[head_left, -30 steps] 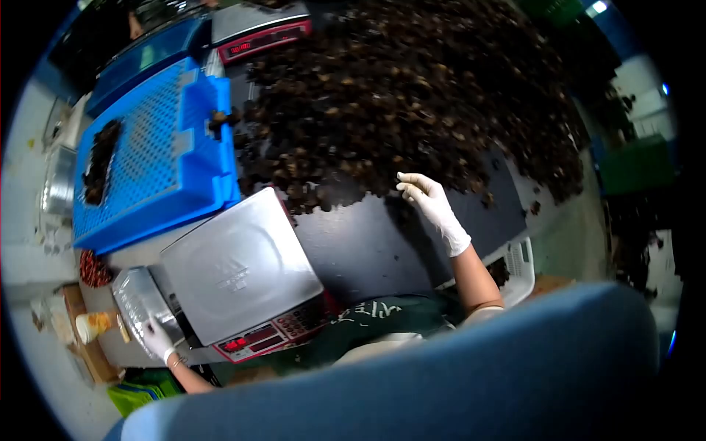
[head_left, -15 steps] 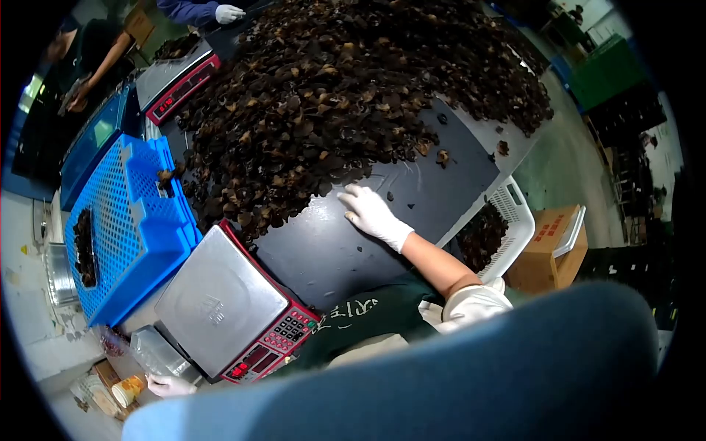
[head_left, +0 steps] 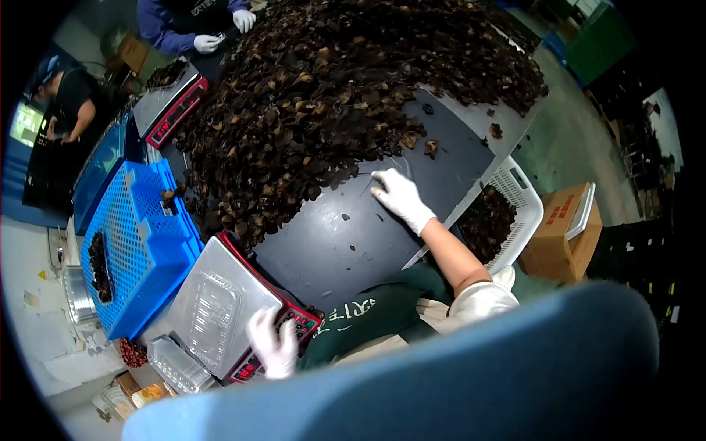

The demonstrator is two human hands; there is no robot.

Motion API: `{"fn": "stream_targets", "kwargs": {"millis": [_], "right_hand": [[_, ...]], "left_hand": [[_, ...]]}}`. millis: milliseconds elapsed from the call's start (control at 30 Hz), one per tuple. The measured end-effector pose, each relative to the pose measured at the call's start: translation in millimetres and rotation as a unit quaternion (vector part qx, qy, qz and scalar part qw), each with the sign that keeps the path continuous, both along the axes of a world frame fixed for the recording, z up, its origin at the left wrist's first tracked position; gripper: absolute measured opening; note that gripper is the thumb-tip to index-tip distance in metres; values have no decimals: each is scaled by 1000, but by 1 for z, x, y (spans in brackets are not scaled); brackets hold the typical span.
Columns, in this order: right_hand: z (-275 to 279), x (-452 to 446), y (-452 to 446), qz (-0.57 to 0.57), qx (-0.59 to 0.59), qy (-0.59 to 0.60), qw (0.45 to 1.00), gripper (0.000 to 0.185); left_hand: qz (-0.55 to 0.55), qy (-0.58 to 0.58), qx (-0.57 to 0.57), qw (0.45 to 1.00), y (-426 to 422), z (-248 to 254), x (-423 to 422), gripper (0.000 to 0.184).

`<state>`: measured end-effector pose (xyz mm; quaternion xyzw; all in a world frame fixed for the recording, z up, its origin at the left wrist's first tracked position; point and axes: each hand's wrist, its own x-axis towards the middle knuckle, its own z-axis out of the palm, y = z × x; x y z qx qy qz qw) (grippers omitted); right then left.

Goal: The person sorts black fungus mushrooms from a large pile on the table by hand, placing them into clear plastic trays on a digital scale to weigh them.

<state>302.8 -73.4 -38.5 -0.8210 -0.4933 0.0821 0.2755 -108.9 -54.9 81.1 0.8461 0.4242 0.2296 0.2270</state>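
My left hand [head_left: 273,344], in a white glove, hovers at the edge of a red scale [head_left: 246,268], fingers apart and holding nothing. On the scale's steel plate lies a clear plastic box [head_left: 215,316]. My right hand [head_left: 403,200], also gloved, rests on the dark tabletop [head_left: 323,250] with its fingers stretched toward a big heap of dark brown dried pieces, like wood ear mushrooms [head_left: 294,125]. Nothing shows in that hand. More clear boxes [head_left: 176,364] stand stacked beside the scale, close to its left side.
A blue crate [head_left: 140,250] stands left of the heap, and a white basket [head_left: 515,206] with dark pieces is at the right, near a cardboard carton [head_left: 559,235]. Across the table, a co-worker's gloved hands [head_left: 224,33] are near a second scale [head_left: 169,110].
My left hand has come from the stacked boxes to the scale, and a clear box now lies on the plate. My right hand has shifted slightly right. The co-worker's hands show more.
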Motion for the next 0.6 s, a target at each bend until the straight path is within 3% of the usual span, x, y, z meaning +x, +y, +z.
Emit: {"fn": "stream_targets", "kwargs": {"millis": [100,233,267,300,367,433,467,500,533,567,600], "right_hand": [[-17,-6,-3,51,-46,-18,997,23],[-12,11,-43,11,-35,-13,999,15],[-13,19,-61,-29,-32,-4,999,15],[-9,28,-83,-56,-9,28,998,16],[-7,46,-129,-127,-7,49,991,16],[-4,59,-176,-191,-6,74,979,19],[0,61,-198,-212,33,67,974,20],[-1,65,-218,-234,53,62,969,22],[4,66,-235,-251,60,50,965,23],[4,68,-255,-269,54,51,960,24],[-5,73,-273,-282,77,14,956,23]], "left_hand": [[-178,15,-63,982,-3,-69,61,69],[-133,246,-20,960,-7,-122,117,103],[-106,272,15,956,-4,-148,126,108],[-86,313,37,945,-4,-142,144,104],[-80,237,101,963,5,-169,179,97],[-142,156,110,971,1,-160,226,88],[-229,132,22,964,-6,-133,249,81],[-305,74,58,948,-22,-129,268,73],[-415,-20,-87,905,-34,-128,288,57],[-492,42,-163,854,-51,-89,296,58],[-533,-148,4,833,-68,-121,291,57]]}}
